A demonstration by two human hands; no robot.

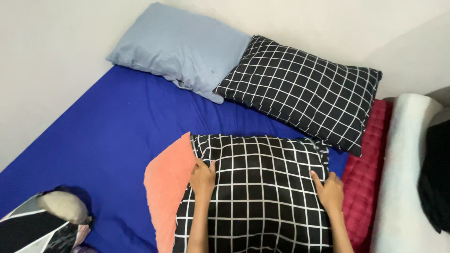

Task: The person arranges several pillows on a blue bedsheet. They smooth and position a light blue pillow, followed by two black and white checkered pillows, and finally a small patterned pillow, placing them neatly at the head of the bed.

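A black pillowcase with a white grid point(262, 187) lies in front of me on the blue bed sheet point(112, 136). An orange pillow point(166, 187) sticks out of its left side. My left hand point(203, 178) rests on the case near its left edge, fingers pressed on the fabric beside the orange pillow. My right hand point(329, 189) grips the case at its right edge. Both forearms reach up from the bottom of the view.
A light blue pillow point(180, 47) and a second black grid pillow point(304, 91) lie at the head of the bed by the wall. A red quilted mat point(370, 178) and a white roll point(405, 173) sit right. A patterned bundle point(42, 225) lies bottom left.
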